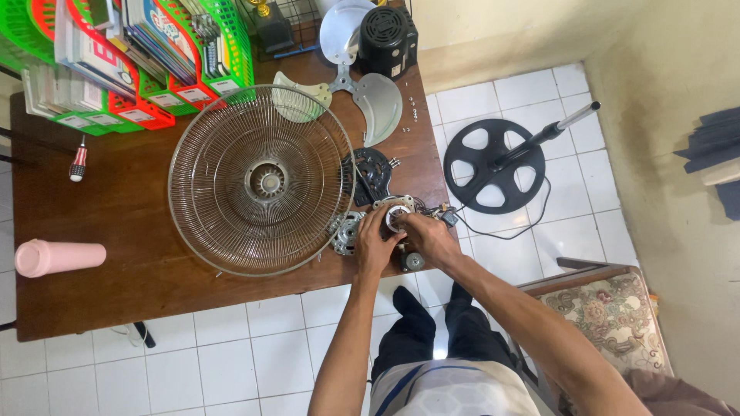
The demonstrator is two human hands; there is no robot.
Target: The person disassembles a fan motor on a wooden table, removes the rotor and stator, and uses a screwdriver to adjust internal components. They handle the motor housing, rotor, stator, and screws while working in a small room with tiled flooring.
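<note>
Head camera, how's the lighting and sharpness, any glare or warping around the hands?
Head view: soft, even daylight, shadows faint; mild sheen on the floor tiles and wire fan guard; wide-angle bending shows at the table edge; both hands, left hand and right hand, reasonably sharp on the motor part.

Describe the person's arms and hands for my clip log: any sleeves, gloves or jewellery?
Both arms are bare from the frame edge to the wrists, with no sleeves showing. The left hand and right hand wear no gloves. No watch or ring is visible; finer detail is too small to tell.
</note>
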